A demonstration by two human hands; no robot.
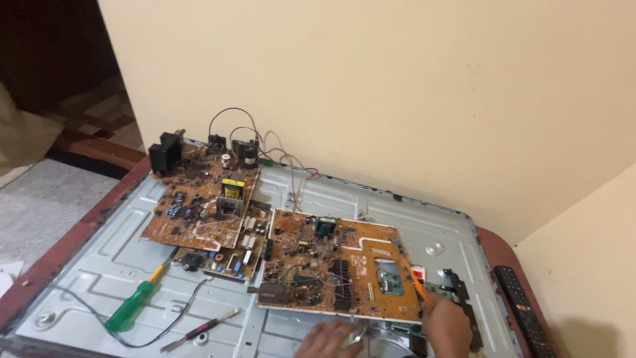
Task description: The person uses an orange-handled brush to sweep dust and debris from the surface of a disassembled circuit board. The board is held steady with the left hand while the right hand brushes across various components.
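While both hands are resting at its near edge | brown circuit board [338,265] is lying flat, component-crowded | left hand [329,339] fingers spread beside metal tool [358,333] | right hand [448,326] fingers clamping orange tool [415,280].

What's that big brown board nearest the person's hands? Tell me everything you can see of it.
The circuit board is a wide brown rectangle, lying flat on the grey metal panel, component side up. It is crowded with small parts: dark blocks, thin wires, a blue-topped piece near its far edge and a green patch set in a cut-out toward its right end. The left hand is at its near edge; the right hand is at its near right corner, holding an orange tool over it.
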